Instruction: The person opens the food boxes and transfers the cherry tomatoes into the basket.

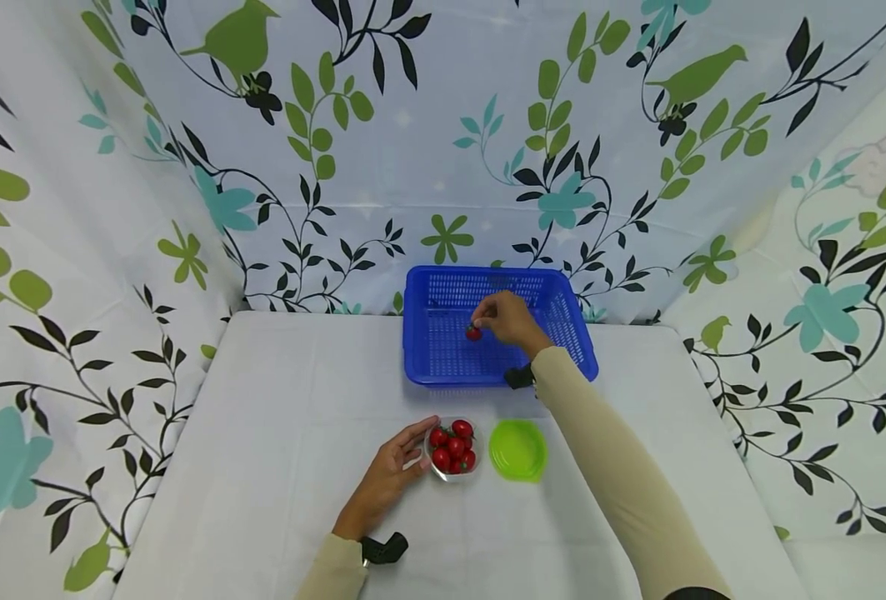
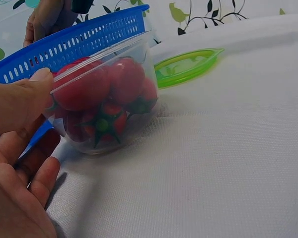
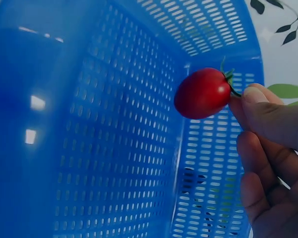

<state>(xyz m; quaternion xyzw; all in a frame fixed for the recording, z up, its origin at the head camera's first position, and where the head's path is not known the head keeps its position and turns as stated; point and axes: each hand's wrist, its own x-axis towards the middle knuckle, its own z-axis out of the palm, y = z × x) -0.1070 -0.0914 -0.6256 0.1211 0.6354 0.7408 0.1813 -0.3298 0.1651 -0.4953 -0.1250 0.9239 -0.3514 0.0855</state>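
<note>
Red tomato point(image 3: 201, 94) pinched by stem point(image 3: 235, 92) over blue basket point(image 1: 431, 354).

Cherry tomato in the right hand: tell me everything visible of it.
The cherry tomato is red, oval, smooth and glossy, with green sepals and a thin stem. The visible side looks undamaged. The right hand pinches it by that stem, the fruit hanging free, over the blue perforated basket and seemingly not touching it.

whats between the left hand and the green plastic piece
In the head view, a clear container of red tomatoes stands between the left hand and the green plastic piece.
</note>
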